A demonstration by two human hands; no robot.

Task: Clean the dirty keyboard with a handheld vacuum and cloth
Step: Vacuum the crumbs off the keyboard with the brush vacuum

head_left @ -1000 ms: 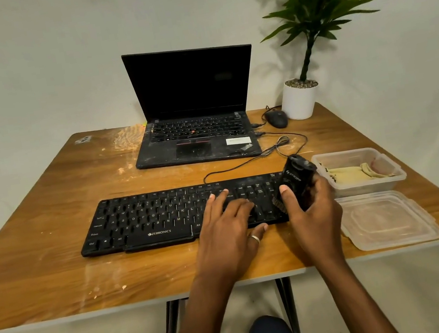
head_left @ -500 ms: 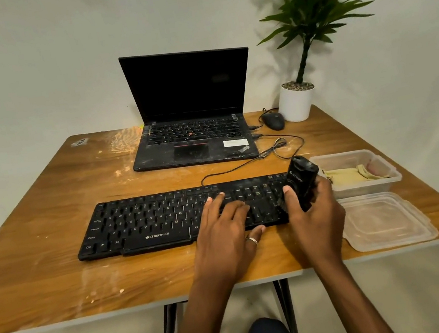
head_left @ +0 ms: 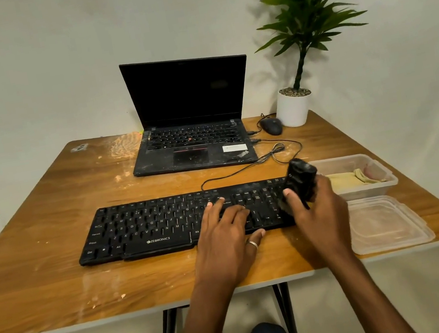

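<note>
A dusty black keyboard point(head_left: 146, 226) lies across the middle of the wooden table point(head_left: 42, 285). My left hand point(head_left: 224, 236) rests flat on the keyboard's right half, fingers spread over the keys. My right hand point(head_left: 320, 213) grips a small black handheld vacuum point(head_left: 301, 178), tilted with its lower end over the keyboard's right end. A yellow cloth point(head_left: 352, 179) lies folded in an open clear plastic container point(head_left: 358, 159) just right of the vacuum.
An open, dusty black laptop point(head_left: 193, 138) stands behind the keyboard. A black mouse point(head_left: 271, 126) and a potted plant point(head_left: 294, 107) occupy the back right corner. A cable point(head_left: 269, 157) loops between laptop and keyboard. The container's lid point(head_left: 383, 222) lies at the front right.
Both hands stay nearly where they were; the vacuum has tilted and shifted only slightly at the keyboard's right end. The camera view has moved a little.
</note>
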